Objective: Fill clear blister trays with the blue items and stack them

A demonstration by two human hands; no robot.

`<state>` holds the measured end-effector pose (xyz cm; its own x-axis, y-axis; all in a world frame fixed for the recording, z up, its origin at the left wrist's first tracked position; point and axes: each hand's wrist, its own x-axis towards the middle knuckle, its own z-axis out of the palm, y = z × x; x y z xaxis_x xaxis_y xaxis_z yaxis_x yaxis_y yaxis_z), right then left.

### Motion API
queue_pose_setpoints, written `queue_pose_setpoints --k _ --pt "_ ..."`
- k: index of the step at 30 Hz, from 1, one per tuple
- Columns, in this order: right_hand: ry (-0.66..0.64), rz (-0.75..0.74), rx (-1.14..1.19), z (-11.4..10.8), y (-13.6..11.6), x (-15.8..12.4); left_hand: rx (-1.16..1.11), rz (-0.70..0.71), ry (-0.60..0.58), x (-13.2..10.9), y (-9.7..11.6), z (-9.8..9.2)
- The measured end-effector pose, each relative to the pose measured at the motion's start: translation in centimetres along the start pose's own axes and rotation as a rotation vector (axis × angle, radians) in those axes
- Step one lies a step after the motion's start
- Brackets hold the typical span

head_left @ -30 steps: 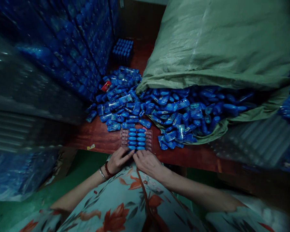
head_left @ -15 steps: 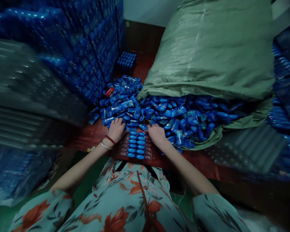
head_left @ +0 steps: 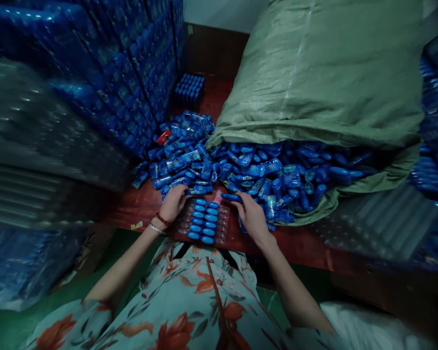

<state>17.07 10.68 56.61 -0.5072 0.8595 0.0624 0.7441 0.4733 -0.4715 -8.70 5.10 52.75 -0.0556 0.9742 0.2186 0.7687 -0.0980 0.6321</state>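
Observation:
A clear plastic tray lies at the near edge of a red-brown wooden table, with two columns of small blue oblong items set in it. My left hand, with bead bracelets on the wrist, is closed on a blue item just above the tray's far left corner. At the tray's far right corner my right hand pinches another blue item. Just beyond both hands spreads a heap of loose blue items.
A big green woven sack lies open on the right, spilling blue items. Stacks of filled blue trays rise on the left, with clear empty trays beside them and more at the right. One red item lies in the heap.
Both hands went from the tray's near edge up into the heap, then drew back to the tray's far end, each holding a blue item. The view shifted slightly.

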Motion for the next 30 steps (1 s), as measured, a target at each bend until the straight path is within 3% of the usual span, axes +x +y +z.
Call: queue_pose_setpoints --k 2,5,12,17,20,25,30 --pt "0.028 -0.024 0.088 -0.3 0.4 -1.3 -0.075 0.03 0.095 -0.8 -0.2 -1.2" --pt "-0.061 -0.037 0.011 0.0 0.2 -2.6 -0.11 0.06 0.078 -1.7 0.1 -2.7" --pt "-0.302 -0.082 -0.438 -0.5 -2.4 -1.2 0.058 0.193 -0.131 -2.5 0.6 -2.6" --pt "-0.437 -0.202 -0.55 -1.3 -3.9 0.8 0.284 0.306 -0.395 -1.5 2.0 -3.8" --pt "-0.457 -0.256 -0.577 -1.0 -4.4 1.1 0.352 0.324 -0.483 -1.1 2.9 -4.2" --pt "-0.44 -0.217 -0.487 -0.8 -4.0 0.7 0.341 0.326 -0.502 -1.2 3.2 -3.1" --pt "-0.434 -0.126 -0.082 -0.9 -1.0 0.6 0.174 0.245 -0.427 -1.0 2.1 -2.8"
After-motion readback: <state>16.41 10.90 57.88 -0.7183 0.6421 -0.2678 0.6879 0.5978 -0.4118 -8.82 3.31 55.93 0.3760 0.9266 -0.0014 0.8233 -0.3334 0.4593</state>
